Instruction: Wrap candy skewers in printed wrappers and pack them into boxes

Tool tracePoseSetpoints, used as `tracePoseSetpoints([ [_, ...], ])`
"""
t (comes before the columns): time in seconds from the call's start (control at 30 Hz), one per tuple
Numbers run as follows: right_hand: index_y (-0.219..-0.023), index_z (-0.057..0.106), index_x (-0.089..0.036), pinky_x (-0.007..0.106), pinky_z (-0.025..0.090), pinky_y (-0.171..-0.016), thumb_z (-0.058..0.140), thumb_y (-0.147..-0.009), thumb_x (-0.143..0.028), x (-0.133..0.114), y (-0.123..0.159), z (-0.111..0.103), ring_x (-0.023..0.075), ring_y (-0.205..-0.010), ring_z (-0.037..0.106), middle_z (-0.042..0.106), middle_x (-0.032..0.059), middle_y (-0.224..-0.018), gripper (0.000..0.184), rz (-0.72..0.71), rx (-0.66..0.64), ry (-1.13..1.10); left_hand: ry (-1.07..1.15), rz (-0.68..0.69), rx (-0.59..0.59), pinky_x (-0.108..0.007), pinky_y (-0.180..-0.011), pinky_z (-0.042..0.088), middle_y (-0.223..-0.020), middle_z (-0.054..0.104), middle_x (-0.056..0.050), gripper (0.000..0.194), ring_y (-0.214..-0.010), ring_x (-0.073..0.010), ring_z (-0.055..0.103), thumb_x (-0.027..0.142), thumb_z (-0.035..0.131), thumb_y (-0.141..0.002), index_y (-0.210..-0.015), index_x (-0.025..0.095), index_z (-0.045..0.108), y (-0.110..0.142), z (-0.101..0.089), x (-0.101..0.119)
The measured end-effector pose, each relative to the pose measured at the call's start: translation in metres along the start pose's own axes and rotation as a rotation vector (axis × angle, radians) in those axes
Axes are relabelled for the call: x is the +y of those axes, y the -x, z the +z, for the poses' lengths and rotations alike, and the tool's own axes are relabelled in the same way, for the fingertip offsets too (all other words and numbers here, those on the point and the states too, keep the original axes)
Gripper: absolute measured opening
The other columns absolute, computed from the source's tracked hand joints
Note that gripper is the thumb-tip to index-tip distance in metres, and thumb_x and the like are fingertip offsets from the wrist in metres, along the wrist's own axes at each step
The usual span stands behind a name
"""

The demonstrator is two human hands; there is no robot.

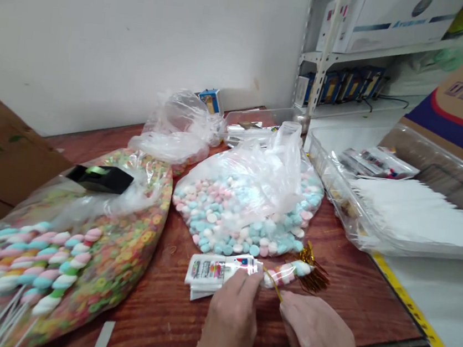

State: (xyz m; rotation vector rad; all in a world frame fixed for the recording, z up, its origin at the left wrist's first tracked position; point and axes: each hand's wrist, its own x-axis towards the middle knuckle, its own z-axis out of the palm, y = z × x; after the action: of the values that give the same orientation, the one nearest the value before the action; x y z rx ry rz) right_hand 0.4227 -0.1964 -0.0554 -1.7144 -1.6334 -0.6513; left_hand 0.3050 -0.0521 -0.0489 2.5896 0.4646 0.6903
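My left hand is closed around the near end of a small clear candy packet, its fingertips hidden from view. Pastel candies show through the packet's film. A gold twist tie crosses the packet, pinched at its lower end by my right hand. Partly under my left fingers lies a stack of printed labels. Just past the packet is a bundle of gold twist ties. A large clear bag of pastel candies sits behind both hands.
Left, a bag of ring candies carries a black tape dispenser and several candy skewers. A clear tray holding white sheets stands right. Cardboard boxes flank the table; a shelf stands behind.
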Motion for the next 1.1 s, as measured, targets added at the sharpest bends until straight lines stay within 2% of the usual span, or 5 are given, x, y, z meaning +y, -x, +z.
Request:
tracePoseSetpoints([
  [0.33, -0.119, 0.056, -0.013, 0.033, 0.057, -0.078, 0.051, -0.086, -0.007, -0.009, 0.003, 0.015, 0.0215, -0.087, 0.072, 0.076, 0.013, -0.092, 0.035, 0.02, 0.019, -0.074, 0.234, -0.087, 0.006, -0.028, -0.072, 0.048, -0.089, 0.066, -0.008, 0.03, -0.082, -0.0189, 0.061, 0.008, 0.046, -0.088, -0.109, 0.021, 0.064, -0.007, -0.015, 0.009],
  [0.57, -0.094, 0.056, -0.022, 0.027, 0.051, -0.056, 0.047, -0.092, -0.018, -0.021, -0.002, 0.036, 0.0171, -0.059, 0.063, 0.066, 0.0022, -0.073, 0.009, 0.581, 0.045, -0.293, 1.126, -0.78, -0.112, -0.02, -0.049, 0.032, -0.058, 0.049, 0.003, 0.013, -0.051, -0.0077, 0.04, 0.027, 0.06, -0.084, -0.085, 0.015, 0.066, -0.018, -0.01, 0.018],
  [0.7, -0.094, 0.053, -0.022, 0.023, 0.053, -0.067, 0.043, -0.096, -0.021, -0.021, -0.009, 0.043, 0.016, -0.075, 0.065, 0.065, 0.0031, -0.085, 0.01, 0.767, 0.008, -0.464, 1.515, -0.995, -0.082, -0.017, -0.043, 0.018, -0.06, 0.044, 0.005, 0.022, -0.048, -0.0033, 0.03, 0.029, 0.07, -0.077, -0.089, 0.011, 0.064, -0.02, -0.006, 0.02],
  [0.87, -0.105, 0.054, -0.023, 0.028, 0.05, -0.085, 0.044, -0.096, -0.032, -0.02, -0.019, 0.037, 0.0193, -0.099, 0.06, 0.063, 0.0063, -0.112, 0.016, 0.914, -0.109, -0.817, 1.42, -0.958, -0.021, -0.018, -0.043, 0.016, -0.056, 0.043, 0.006, 0.027, -0.046, -0.0038, 0.029, 0.033, 0.073, -0.073, -0.087, 0.012, 0.065, -0.02, -0.003, 0.016],
  [1.1, -0.097, 0.063, -0.019, 0.026, 0.05, -0.063, 0.053, -0.091, -0.039, -0.022, -0.027, 0.039, 0.0163, -0.064, 0.057, 0.061, -0.0003, -0.073, 0.023, 1.076, -0.122, -0.976, 0.95, -0.653, -0.035, -0.024, -0.06, 0.043, -0.07, 0.059, -0.001, 0.017, -0.063, -0.0131, 0.052, 0.029, 0.055, -0.087, -0.086, 0.016, 0.065, -0.015, -0.004, 0.01],
])
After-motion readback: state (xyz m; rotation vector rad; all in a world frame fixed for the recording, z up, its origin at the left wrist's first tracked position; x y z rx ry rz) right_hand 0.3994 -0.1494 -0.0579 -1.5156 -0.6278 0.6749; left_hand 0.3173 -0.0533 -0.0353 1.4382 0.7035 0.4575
